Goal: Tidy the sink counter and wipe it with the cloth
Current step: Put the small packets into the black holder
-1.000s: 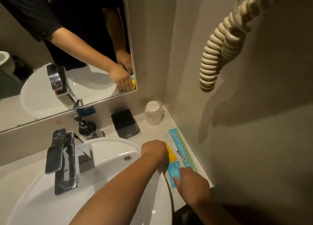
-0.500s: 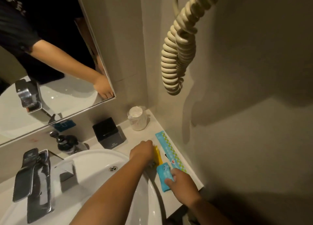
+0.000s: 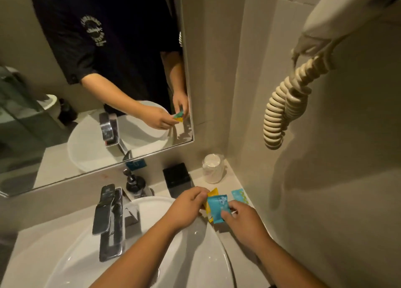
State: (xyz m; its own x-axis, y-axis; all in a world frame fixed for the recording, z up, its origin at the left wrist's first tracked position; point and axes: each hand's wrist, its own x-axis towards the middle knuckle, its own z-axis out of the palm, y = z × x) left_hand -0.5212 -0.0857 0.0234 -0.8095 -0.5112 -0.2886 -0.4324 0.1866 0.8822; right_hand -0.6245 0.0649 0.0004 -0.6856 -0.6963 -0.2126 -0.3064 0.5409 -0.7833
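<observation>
Both my hands meet over the right side of the pale sink counter [image 3: 233, 180]. My left hand [image 3: 186, 207] pinches a yellow sachet [image 3: 212, 192], mostly hidden behind a blue sachet [image 3: 218, 207]. My right hand [image 3: 243, 220] grips the blue sachet by its lower right corner. Both sachets are lifted slightly above the counter, at the basin's right rim. A long blue dotted packet [image 3: 239, 195] lies flat by the right wall, partly hidden by my right hand. No cloth is in view.
A white basin [image 3: 195, 255] with a chrome tap [image 3: 109, 220] fills the lower left. Behind it stand a dark soap pump bottle [image 3: 135, 183], a black box [image 3: 176, 178] and a wrapped cup [image 3: 213, 168]. A coiled cord [image 3: 286, 109] hangs on the right wall. A mirror [image 3: 86, 92] is above.
Both hands have lifted the yellow and blue sachets off the counter and brought them together. The camera has tilted up, showing more of the mirror.
</observation>
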